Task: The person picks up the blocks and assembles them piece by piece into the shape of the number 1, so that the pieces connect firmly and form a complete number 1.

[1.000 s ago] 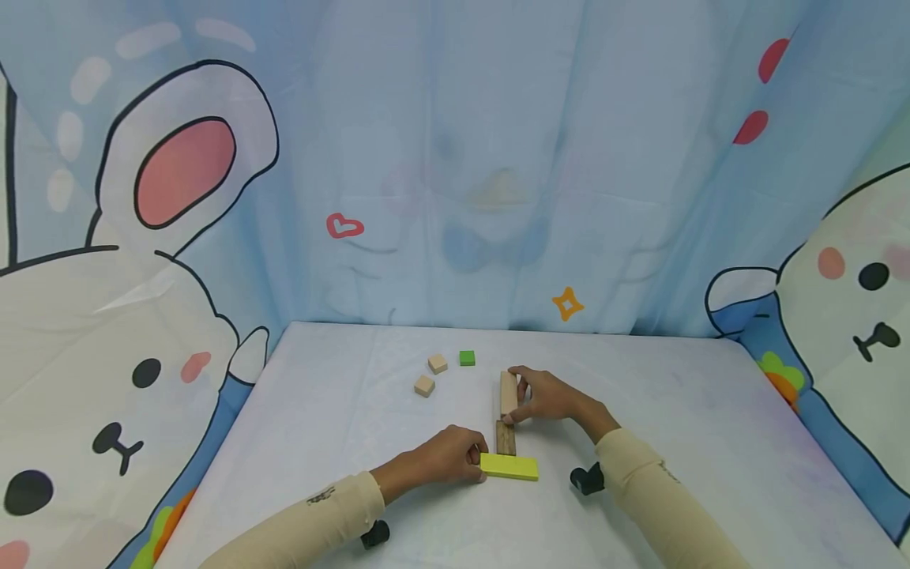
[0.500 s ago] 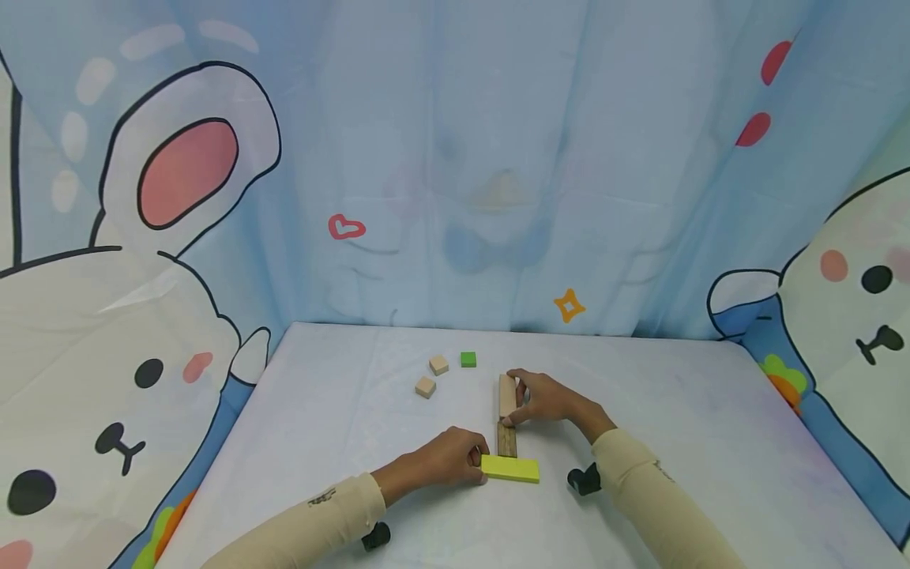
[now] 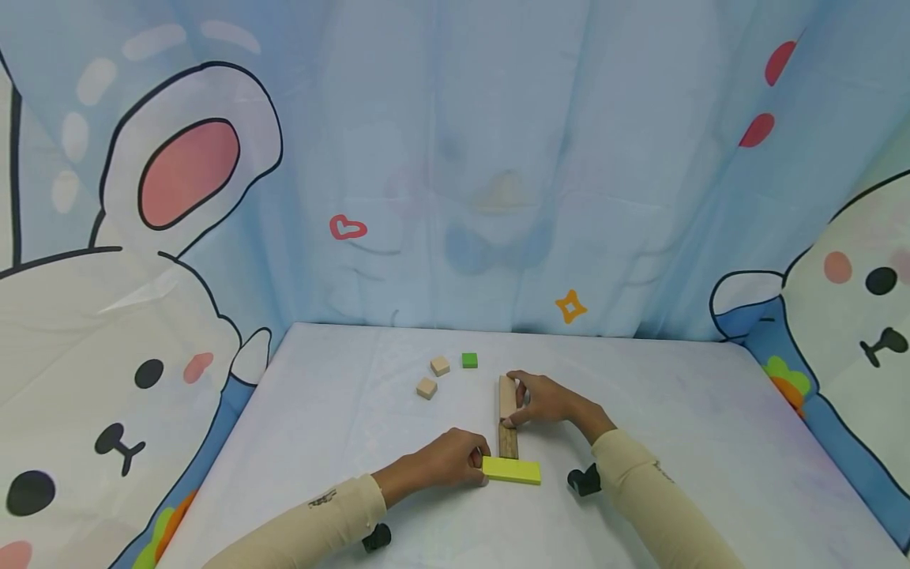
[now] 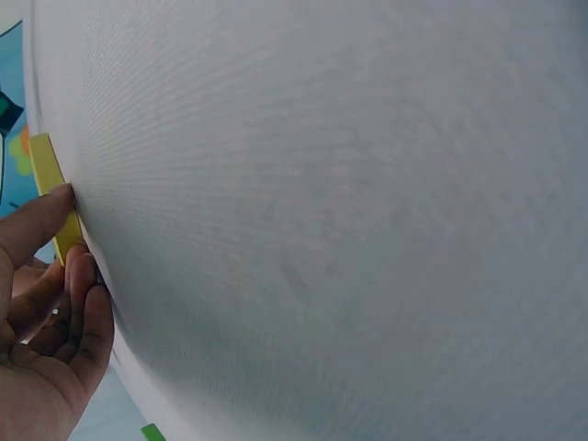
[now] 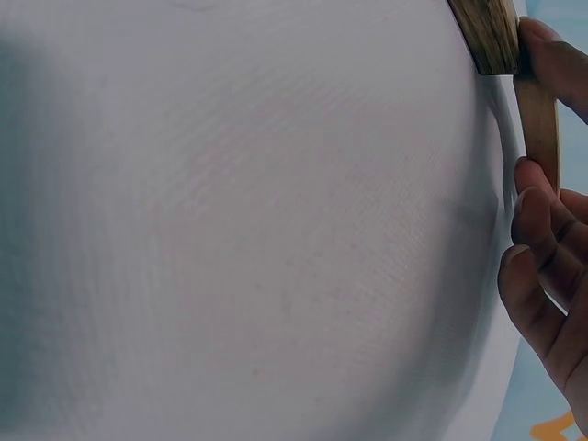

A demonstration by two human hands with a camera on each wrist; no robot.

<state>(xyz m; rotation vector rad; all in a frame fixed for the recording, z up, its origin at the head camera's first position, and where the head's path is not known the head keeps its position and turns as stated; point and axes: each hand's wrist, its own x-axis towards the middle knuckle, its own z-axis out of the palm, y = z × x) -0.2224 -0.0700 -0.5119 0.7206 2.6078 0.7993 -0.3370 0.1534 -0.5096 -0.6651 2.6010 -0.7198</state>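
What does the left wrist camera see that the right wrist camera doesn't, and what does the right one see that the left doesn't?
Only the left wrist view: the left hand pinching the yellow block, a green bit at the bottom, an orange-and-green print, and a dark bit I can't make out.

Only the right wrist view: the right hand holding the pale block, the dark block by its end, and part of the orange star.

Both: the white table and some blue backdrop.
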